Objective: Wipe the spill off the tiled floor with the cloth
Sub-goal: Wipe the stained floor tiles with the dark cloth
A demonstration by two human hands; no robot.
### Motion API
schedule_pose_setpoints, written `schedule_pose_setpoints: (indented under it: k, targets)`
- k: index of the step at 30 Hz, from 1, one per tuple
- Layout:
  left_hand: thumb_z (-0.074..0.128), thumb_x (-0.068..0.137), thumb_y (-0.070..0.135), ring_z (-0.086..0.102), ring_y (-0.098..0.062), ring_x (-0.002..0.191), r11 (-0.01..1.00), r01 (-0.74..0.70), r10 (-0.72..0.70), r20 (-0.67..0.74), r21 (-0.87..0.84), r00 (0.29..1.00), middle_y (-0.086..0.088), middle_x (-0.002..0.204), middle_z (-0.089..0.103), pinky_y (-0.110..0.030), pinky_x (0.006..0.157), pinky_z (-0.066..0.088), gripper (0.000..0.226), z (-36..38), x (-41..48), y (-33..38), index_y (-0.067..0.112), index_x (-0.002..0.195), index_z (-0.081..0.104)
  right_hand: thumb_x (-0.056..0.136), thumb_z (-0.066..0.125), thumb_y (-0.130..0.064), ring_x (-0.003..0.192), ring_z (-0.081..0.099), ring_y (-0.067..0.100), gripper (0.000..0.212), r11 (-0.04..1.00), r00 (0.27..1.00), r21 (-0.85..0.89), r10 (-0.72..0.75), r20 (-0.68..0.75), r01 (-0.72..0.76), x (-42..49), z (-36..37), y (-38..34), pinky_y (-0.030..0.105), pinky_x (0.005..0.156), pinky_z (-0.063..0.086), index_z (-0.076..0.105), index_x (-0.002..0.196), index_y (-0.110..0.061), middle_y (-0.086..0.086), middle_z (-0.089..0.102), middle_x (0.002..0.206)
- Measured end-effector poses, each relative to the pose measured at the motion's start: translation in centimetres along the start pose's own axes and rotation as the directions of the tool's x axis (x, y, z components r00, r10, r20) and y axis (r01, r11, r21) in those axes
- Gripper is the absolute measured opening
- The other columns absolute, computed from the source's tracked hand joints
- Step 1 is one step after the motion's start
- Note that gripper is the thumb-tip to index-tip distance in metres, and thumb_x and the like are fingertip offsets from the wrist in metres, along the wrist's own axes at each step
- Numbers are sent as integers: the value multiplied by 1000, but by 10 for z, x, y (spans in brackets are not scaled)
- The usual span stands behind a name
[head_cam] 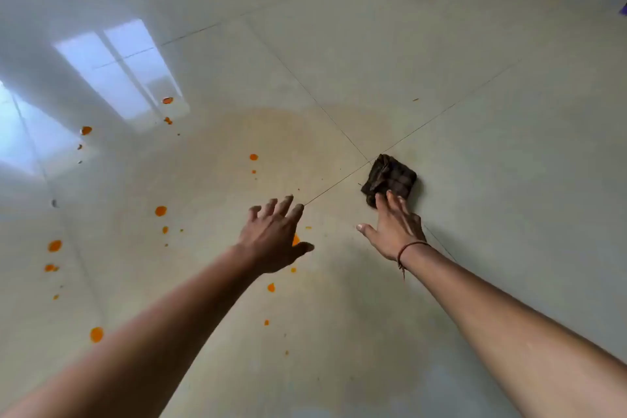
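1. Looking down from your head camera, you see both bare forearms stretched out over a pale, glossy tiled floor [441,44] whose thin grout lines cross just beyond your hands.
2. Your right hand [395,231] lies flat with its fingers spread and extended, and the fingertips [390,197] rest on the near edge of the cloth [390,178]; the hand is open, not closed around the fabric.
3. That cloth is a dark, folded, roughly square wad lying on the floor right at the crossing of the grout lines, at the far side of your right hand.
4. A thin reddish string bracelet [410,248] circles your right wrist.
5. Your left hand [274,234] is open too, fingers splayed and slightly curled, holding nothing; whether it touches the tile or hangs above it cannot be told.
6. The two hands are apart, with bare floor between them.
7. Orange drops of the spill [160,211] are scattered mostly to your left and nearer you, some large, some mere specks; one orange patch [296,240] peeks out just beside your left thumb.
8. A faint tan smear [288,139] tints the tile beyond your left hand.
9. Bright window reflections [118,71] shine on the floor at far left.
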State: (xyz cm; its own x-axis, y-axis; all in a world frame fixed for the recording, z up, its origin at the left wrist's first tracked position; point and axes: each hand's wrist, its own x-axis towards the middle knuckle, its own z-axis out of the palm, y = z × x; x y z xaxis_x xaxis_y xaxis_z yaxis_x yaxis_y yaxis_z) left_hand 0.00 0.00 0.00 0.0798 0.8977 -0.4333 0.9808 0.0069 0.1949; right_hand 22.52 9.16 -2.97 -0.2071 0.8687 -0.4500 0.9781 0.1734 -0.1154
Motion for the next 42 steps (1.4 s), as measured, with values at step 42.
schedule_pose_setpoints:
  k: [42]
  targets:
    - [44,100,40,9,-25,149,994,103,-104,60,22,993,-5,164,0,-43,116,21,67,86,-26,-73,25,155,10,93,24,-49,148,0,20,71,898,890,-72,-440,-120,434,16,93,-56,32,118,-1,13,152,-12,7,9,161]
